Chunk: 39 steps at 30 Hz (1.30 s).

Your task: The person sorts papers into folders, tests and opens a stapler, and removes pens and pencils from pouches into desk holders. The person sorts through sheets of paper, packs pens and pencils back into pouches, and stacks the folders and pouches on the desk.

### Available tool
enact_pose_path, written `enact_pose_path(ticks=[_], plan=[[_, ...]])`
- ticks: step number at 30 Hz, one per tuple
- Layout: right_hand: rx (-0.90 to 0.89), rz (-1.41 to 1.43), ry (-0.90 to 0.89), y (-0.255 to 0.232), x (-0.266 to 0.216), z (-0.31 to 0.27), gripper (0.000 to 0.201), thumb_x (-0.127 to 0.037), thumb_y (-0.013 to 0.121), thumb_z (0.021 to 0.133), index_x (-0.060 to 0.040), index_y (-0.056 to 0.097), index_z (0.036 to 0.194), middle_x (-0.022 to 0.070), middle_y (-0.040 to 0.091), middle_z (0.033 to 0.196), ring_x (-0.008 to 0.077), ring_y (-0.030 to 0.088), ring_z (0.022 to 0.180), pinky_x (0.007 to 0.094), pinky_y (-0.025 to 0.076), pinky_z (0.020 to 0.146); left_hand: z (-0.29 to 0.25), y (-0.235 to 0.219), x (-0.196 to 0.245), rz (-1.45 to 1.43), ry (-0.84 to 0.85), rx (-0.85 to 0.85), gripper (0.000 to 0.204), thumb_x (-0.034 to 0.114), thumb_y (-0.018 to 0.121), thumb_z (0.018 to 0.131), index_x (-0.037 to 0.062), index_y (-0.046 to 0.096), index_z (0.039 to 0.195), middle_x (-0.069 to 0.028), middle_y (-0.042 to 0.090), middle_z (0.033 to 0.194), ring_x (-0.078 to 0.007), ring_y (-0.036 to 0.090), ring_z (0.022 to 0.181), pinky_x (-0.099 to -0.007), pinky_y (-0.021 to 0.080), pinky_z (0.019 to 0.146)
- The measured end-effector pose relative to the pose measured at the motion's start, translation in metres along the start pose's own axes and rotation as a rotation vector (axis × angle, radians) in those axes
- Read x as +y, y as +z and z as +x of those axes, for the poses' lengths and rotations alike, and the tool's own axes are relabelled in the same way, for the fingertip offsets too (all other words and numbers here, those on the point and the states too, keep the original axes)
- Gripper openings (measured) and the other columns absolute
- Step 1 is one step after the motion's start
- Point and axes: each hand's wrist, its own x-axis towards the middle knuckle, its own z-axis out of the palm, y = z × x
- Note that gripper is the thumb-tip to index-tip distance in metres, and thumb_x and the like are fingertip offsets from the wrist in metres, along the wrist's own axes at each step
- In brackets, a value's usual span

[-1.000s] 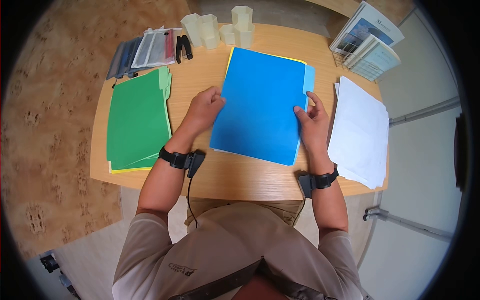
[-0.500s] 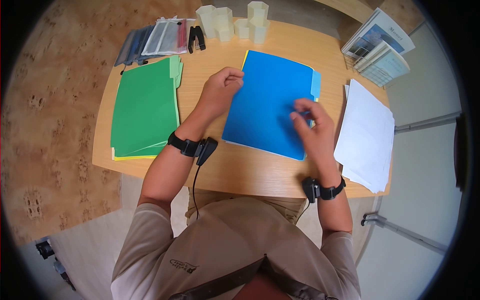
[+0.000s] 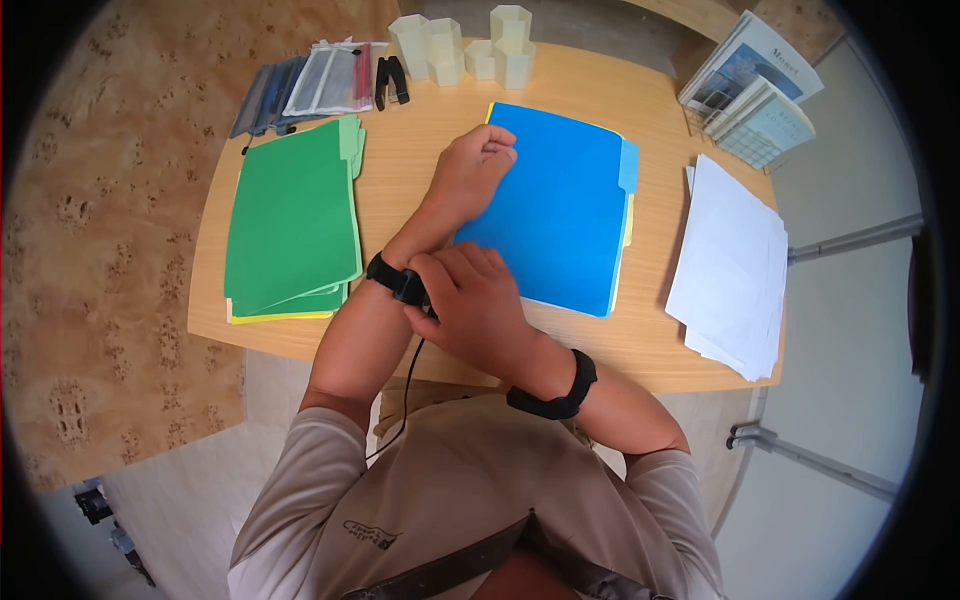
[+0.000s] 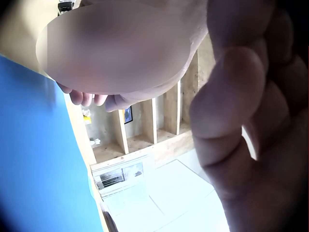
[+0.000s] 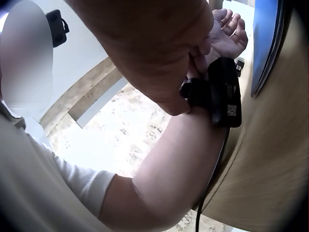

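Note:
In the head view, the left hand (image 3: 472, 172) lies over the left edge of a blue folder (image 3: 565, 210), its fingers loosely curled and holding nothing. The right hand (image 3: 485, 310) has crossed over to the left wrist, where its thumb and fingers grip the black strap (image 3: 385, 273) and the device on it. From the right wrist view, the right hand (image 5: 154, 53) pinches the strap beside the black camera (image 5: 224, 92); beyond it the left hand (image 5: 231, 38) shows relaxed fingers. Bent fingers of the left hand (image 4: 241, 111) fill the right side of the left wrist view.
Green folders (image 3: 290, 220) lie at the left and white papers (image 3: 732, 270) at the right. Along the back are zip pouches (image 3: 325, 82), a black stapler-like tool (image 3: 391, 82), pale hexagonal holders (image 3: 443, 52) and booklets (image 3: 750, 65) in a wire rack. A cable hangs from the left wrist.
The right hand has left the blue folder's right edge and moved left across the body to grip the left wrist strap. The left hand has shifted slightly right over the folder.

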Motion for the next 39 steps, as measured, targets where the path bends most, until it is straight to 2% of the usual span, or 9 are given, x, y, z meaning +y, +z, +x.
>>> enact_pose_path(ticks=[7,12,15,19,24,27,33,36,39], plan=[[0.093,0.104,0.022,0.005,0.010,0.003,0.044,-0.013,0.084,0.069,-0.0043,0.065,0.108,0.0110,0.065,0.095,0.0302,0.064,0.087,0.0407,0.054,0.075,-0.001,0.004,-0.004,0.100,0.031,0.006,0.026,0.011,0.064,0.097,-0.0036,0.065,0.118,-0.0052,0.069,0.102,-0.0113,0.063,0.093,-0.0262,0.052,0.086],[0.088,0.167,0.100,-0.002,0.012,0.004,0.046,-0.013,0.086,0.068,-0.0047,0.065,0.109,0.0129,0.065,0.096,0.0304,0.065,0.088,0.0392,0.057,0.073,-0.007,0.004,-0.005,0.387,0.201,0.097,0.023,0.013,0.062,0.095,-0.0019,0.065,0.112,-0.0188,0.070,0.103,-0.0321,0.069,0.097,-0.0408,0.055,0.086],[0.101,0.149,0.079,-0.002,0.014,0.002,0.046,-0.012,0.086,0.068,-0.0042,0.065,0.108,0.0129,0.065,0.096,0.0305,0.065,0.087,0.0394,0.057,0.072,-0.011,0.004,0.000,0.553,0.250,0.142,0.022,0.012,0.061,0.094,-0.0007,0.065,0.113,-0.0203,0.069,0.105,-0.0365,0.068,0.097,-0.0439,0.054,0.086],[0.060,0.114,0.075,-0.004,0.018,-0.003,0.044,-0.012,0.086,0.068,-0.0039,0.065,0.106,0.0121,0.065,0.094,0.0306,0.065,0.085,0.0401,0.057,0.072,-0.011,0.004,0.009,0.445,0.220,0.128,0.022,0.012,0.061,0.096,0.0002,0.065,0.114,-0.0163,0.070,0.106,-0.0298,0.068,0.099,-0.0400,0.054,0.085],[0.117,0.042,-0.013,-0.005,0.015,0.000,0.041,-0.010,0.084,0.067,-0.0040,0.064,0.102,0.0106,0.064,0.090,0.0300,0.063,0.082,0.0402,0.054,0.068,-0.014,0.009,0.036,-0.634,-0.297,0.067,0.026,0.012,0.058,0.101,0.0040,0.062,0.126,-0.0040,0.068,0.109,-0.0135,0.063,0.094,-0.0278,0.051,0.080],[0.131,0.020,-0.057,-0.005,0.008,0.000,0.042,-0.009,0.084,0.066,-0.0041,0.064,0.102,0.0106,0.063,0.090,0.0307,0.062,0.082,0.0402,0.053,0.068,-0.020,0.008,0.022,-0.875,-0.330,0.122,0.025,0.012,0.056,0.103,0.0044,0.060,0.127,-0.0048,0.067,0.111,-0.0130,0.062,0.094,-0.0266,0.051,0.080],[0.135,0.053,-0.056,-0.001,0.010,-0.003,0.042,-0.009,0.083,0.065,-0.0038,0.064,0.103,0.0115,0.064,0.091,0.0326,0.063,0.084,0.0407,0.053,0.071,-0.023,0.010,0.016,-0.092,0.068,0.159,0.019,0.010,0.056,0.103,0.0036,0.062,0.120,-0.0044,0.067,0.106,-0.0114,0.061,0.090,-0.0242,0.050,0.077],[0.093,0.091,-0.042,-0.005,0.006,0.000,0.038,-0.010,0.083,0.073,-0.0028,0.064,0.105,0.0127,0.065,0.092,0.0317,0.064,0.082,0.0397,0.054,0.072,-0.020,0.006,0.011,-0.567,-0.188,0.099,0.020,0.012,0.057,0.101,0.0018,0.063,0.117,-0.0043,0.067,0.103,-0.0111,0.059,0.086,-0.0243,0.048,0.074],[-0.033,0.278,0.234,-0.031,0.021,0.008,0.030,-0.015,0.079,0.085,-0.0012,0.063,0.107,0.0155,0.067,0.094,0.0289,0.064,0.084,0.0384,0.053,0.072,-0.022,0.003,0.013,-0.472,-0.266,0.118,0.019,0.013,0.057,0.101,0.0022,0.064,0.116,-0.0046,0.067,0.102,-0.0107,0.059,0.085,-0.0241,0.048,0.073]])
